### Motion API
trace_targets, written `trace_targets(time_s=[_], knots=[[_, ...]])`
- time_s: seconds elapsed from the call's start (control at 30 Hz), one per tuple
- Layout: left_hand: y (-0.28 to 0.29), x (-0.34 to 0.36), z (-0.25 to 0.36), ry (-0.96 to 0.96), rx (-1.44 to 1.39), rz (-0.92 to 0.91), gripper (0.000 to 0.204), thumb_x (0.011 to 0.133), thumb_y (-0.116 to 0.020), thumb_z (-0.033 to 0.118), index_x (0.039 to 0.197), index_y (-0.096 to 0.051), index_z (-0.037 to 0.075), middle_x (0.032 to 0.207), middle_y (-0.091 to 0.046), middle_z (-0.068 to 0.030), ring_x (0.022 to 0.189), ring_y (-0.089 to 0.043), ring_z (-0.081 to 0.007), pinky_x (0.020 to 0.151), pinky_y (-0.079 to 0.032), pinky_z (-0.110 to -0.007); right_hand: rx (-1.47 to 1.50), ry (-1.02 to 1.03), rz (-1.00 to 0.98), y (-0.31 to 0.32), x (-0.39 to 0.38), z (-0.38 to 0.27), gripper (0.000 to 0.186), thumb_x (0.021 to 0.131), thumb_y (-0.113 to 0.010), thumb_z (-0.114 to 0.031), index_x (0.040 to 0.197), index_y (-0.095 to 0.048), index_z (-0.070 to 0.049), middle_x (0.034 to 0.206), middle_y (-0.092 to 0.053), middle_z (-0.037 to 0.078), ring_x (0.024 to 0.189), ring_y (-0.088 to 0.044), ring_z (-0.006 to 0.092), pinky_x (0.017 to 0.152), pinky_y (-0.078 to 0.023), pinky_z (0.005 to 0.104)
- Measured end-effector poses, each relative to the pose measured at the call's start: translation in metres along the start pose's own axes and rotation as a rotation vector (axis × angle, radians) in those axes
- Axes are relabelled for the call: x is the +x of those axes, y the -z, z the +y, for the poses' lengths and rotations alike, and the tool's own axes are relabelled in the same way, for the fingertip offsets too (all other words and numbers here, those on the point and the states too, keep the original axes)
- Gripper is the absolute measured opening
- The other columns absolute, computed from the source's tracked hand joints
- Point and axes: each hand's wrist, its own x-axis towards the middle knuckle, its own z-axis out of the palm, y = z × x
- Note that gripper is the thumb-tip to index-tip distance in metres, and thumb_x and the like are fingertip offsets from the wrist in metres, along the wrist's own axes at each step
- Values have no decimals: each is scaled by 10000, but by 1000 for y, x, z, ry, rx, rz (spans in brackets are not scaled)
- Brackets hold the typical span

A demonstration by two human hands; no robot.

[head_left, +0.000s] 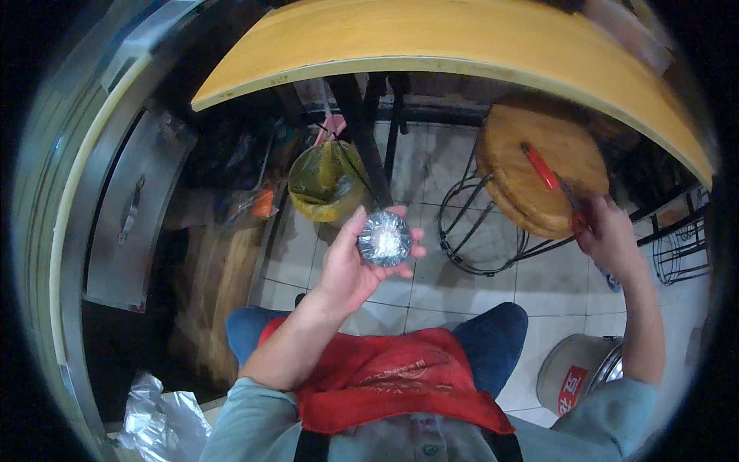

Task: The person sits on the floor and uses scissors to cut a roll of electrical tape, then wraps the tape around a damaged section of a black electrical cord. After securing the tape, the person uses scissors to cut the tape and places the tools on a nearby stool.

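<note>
A round, shiny silver foil-like disc [385, 239] rests in my left hand [354, 254], whose fingers curl around its sides and underneath. My right hand [604, 231] is at the edge of a round wooden stool seat [514, 204], closed on the end of a slim red-and-dark tool [545, 169] lying diagonally over the seat; its exact kind is unclear. A red apron [385, 362] covers my lap.
A yellow tabletop [408, 31] spans above. Beneath are a yellow-bagged bin [323, 192] and wire stool legs [462, 258]. A metal cabinet [123, 215] stands left, crumpled foil [158, 416] lies lower left, and a round metal container [562, 369] sits lower right.
</note>
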Motion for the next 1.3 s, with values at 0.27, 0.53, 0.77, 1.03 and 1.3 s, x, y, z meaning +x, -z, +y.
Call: trace_targets(time_s=[0.27, 0.53, 0.77, 1.03, 1.3], knots=[[-12, 8, -3, -41, -39, 236, 611, 994, -335, 498, 1382, -382, 28, 1259, -556, -221, 1066, -610, -369, 821, -547, -459, -69, 98, 459, -58, -25, 10, 501, 778, -612, 21, 1251, -462, -43, 1007, -548, 193, 833, -600, 373, 687, -507, 414], [10, -2, -4, -49, 192, 147, 755, 961, -202, 655, 1225, -519, 22, 897, -650, -88, 583, -486, -109, 466, -332, -227, 1549, 80, -155, -102, -77, -87, 535, 842, -661, -4, 1312, -417, -82, 1038, -576, 90, 836, -612, 179, 739, -530, 330], [17, -6, -6, -18, 439, 261, 786, 951, -177, 680, 1119, -583, 27, 792, -621, -18, 527, -399, -50, 448, -280, -201, 1514, 154, -742, -109, -61, -148, 428, 916, -635, -78, 1315, -488, -31, 903, -565, -8, 812, -529, 61, 735, -446, 210], [16, -9, -10, 35, 453, 351, 769, 960, -191, 664, 1123, -590, 28, 816, -620, -19, 560, -430, -50, 461, -305, -192, 1440, 155, -736, -118, -39, -169, 371, 923, -650, -129, 1267, -556, -27, 889, -600, -34, 778, -519, 25, 681, -442, 191], [24, -9, -11, 43, 410, 329, 787, 945, -197, 684, 1110, -602, 29, 796, -645, -49, 548, -455, -66, 455, -303, -208, 1413, 130, -733, -119, -30, -174, 391, 897, -686, -138, 1258, -581, -28, 946, -628, -19, 839, -536, 33, 724, -458, 208]])
